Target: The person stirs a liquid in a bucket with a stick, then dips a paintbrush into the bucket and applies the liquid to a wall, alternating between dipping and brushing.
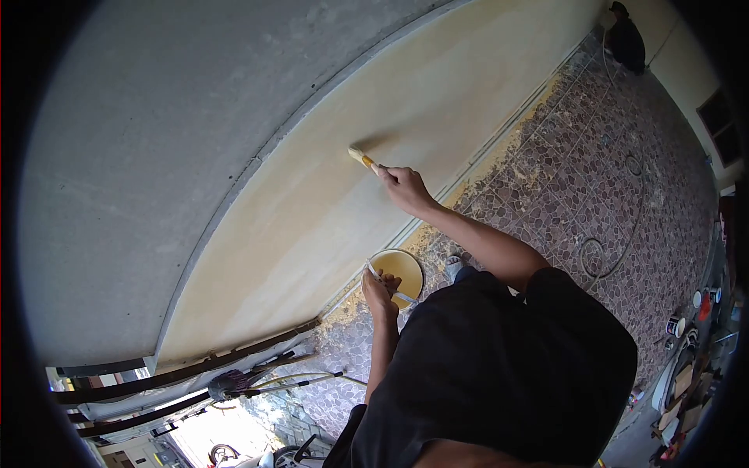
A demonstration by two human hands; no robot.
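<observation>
Against the wall: the brush has its bristles touching the cream-painted band of the wall.
Right hand: the right hand is stretched out with the arm extended, fingers clamped round the brush handle.
Left hand: the left hand is held close to the body, fingers closed on the rim of the paint bucket, with a thin stick-like handle lying across it.
Bucket: round, yellowish inside, held up just below the painted band, above the floor.
Wall: the upper part is bare grey, the lower part is cream.
Floor: pebble-patterned tiles, paint-speckled along the wall's foot; a hose loops over them.
Far end: another person crouches by the wall, well apart.
</observation>
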